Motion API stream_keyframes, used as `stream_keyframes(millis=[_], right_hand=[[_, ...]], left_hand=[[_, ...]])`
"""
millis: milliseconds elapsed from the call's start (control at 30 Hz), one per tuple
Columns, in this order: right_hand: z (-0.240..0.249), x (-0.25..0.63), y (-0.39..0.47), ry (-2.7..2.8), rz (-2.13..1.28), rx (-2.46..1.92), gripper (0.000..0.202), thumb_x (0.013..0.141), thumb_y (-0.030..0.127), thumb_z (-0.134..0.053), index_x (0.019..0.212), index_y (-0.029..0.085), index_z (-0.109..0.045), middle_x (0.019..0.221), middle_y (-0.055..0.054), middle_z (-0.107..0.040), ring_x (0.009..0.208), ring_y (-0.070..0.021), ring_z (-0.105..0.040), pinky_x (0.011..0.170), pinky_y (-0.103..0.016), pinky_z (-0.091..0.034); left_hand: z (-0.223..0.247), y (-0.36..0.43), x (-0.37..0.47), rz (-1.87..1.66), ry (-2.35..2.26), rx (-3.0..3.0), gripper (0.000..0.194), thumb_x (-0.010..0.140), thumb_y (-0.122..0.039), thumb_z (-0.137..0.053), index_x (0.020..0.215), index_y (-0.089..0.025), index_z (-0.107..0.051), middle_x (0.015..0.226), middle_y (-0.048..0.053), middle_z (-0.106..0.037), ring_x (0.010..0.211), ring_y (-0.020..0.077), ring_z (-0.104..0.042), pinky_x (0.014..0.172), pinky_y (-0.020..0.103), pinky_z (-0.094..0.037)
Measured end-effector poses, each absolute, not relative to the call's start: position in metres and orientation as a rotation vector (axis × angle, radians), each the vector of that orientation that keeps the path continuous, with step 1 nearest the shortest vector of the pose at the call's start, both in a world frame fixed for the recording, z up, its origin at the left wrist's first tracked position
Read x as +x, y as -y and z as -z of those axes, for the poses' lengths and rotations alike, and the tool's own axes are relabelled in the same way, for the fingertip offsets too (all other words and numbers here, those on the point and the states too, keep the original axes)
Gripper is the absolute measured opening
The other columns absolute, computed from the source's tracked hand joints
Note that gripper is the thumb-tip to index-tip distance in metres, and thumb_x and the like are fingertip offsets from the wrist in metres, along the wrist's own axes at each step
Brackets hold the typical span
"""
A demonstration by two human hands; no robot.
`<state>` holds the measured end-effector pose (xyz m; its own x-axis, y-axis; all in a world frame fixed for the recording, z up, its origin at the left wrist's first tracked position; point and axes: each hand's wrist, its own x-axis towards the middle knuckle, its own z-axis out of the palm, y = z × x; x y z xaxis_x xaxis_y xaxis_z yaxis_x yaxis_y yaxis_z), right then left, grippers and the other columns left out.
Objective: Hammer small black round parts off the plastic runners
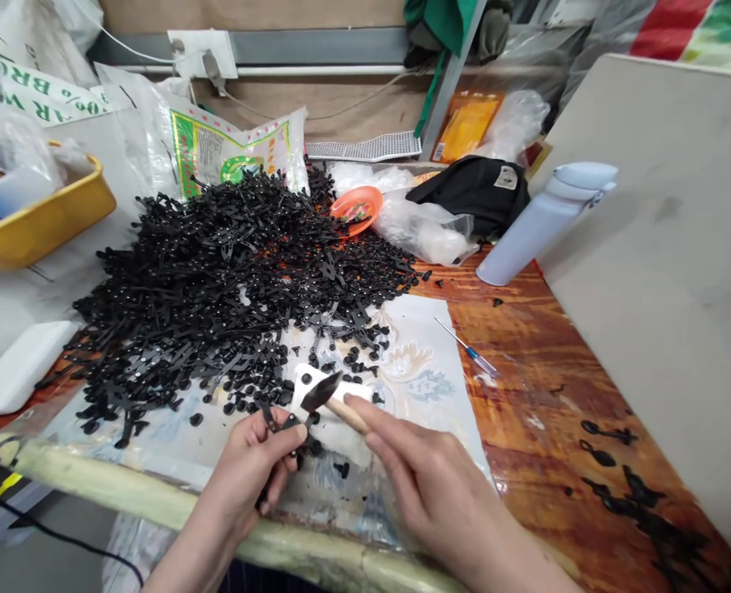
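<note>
Between the thumb and fingers of my left hand [257,457] is a black plastic part [288,424], partly hidden by the fingers. My right hand [414,461] is closed around the pale wooden handle of a knife [349,413]. The dark blade points up and left, close above the black part; whether they touch I cannot tell. Beneath the blade lies a white block [300,379] with small round black pieces on and around it. A large heap of black plastic parts [229,272] spreads just beyond my hands, over a patterned plastic sheet [418,346].
Right of the sheet lies a thin screwdriver [476,357] on the wooden tabletop [513,371]. A light blue bottle [541,222] stands behind it. An orange dish [358,206] touches the heap. At left are a yellow bin [49,218] and a white box [22,366]. Black scraps [643,502] lie right.
</note>
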<state>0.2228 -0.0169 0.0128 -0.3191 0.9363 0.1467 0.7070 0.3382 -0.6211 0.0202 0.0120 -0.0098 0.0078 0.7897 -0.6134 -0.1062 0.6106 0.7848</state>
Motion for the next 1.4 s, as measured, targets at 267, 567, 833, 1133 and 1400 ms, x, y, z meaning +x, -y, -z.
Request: stream_keyframes(millis=[267, 567, 833, 1133, 1400], right_hand=[[-0.003, 0.222, 0.018, 2.218, -0.61, -1.506, 0.045, 0.093, 0.019, -0.034, 0.135, 0.025, -0.045, 0.091, -0.007, -0.073, 0.067, -0.0206, -0.07, 0.059, -0.034, -0.058], [-0.001, 0.214, 0.022, 2.214, -0.644, -1.536, 0.048, 0.091, 0.018, -0.032, 0.137, 0.024, -0.043, 0.096, -0.011, -0.072, 0.072, -0.0229, -0.07, 0.06, -0.034, -0.057], [-0.003, 0.214, 0.023, 2.209, -0.629, -1.57, 0.047, 0.093, 0.021, -0.03, 0.138, 0.024, -0.042, 0.084, -0.008, -0.071, 0.064, -0.0219, -0.069, 0.057, -0.033, -0.055], [-0.005, 0.209, 0.023, 2.146, -0.702, -1.61, 0.045, 0.092, 0.022, -0.032, 0.135, 0.026, -0.046, 0.087, -0.008, -0.072, 0.066, -0.0225, -0.068, 0.058, -0.032, -0.053], [0.005, 0.267, 0.003, 1.681, -0.482, -1.993, 0.047, 0.095, 0.038, -0.03, 0.136, 0.024, -0.047, 0.085, -0.006, -0.071, 0.065, -0.0208, -0.067, 0.058, -0.031, -0.052]], left_hand=[[0.011, -0.013, 0.017, -0.76, -1.386, 0.618, 0.034, 0.06, -0.039, -0.074, 0.068, -0.02, -0.046, 0.038, -0.006, -0.056, 0.018, 0.0026, -0.029, 0.022, 0.012, -0.016], [0.012, -0.016, 0.016, -0.739, -1.359, 0.614, 0.034, 0.059, -0.038, -0.074, 0.067, -0.02, -0.047, 0.038, -0.005, -0.056, 0.018, 0.0027, -0.029, 0.023, 0.012, -0.015], [0.019, -0.013, 0.009, -0.752, -1.338, 0.594, 0.035, 0.061, -0.038, -0.075, 0.071, -0.02, -0.047, 0.039, -0.005, -0.058, 0.018, 0.0033, -0.03, 0.021, 0.012, -0.016], [0.019, -0.014, 0.009, -0.755, -1.337, 0.619, 0.036, 0.062, -0.039, -0.076, 0.072, -0.02, -0.047, 0.041, -0.005, -0.059, 0.018, 0.0027, -0.03, 0.022, 0.012, -0.017], [0.016, -0.004, 0.004, -0.862, -1.149, 0.488, 0.03, 0.07, -0.033, -0.072, 0.061, -0.018, -0.047, 0.034, -0.008, -0.048, 0.021, 0.0006, -0.026, 0.025, 0.012, -0.016]])
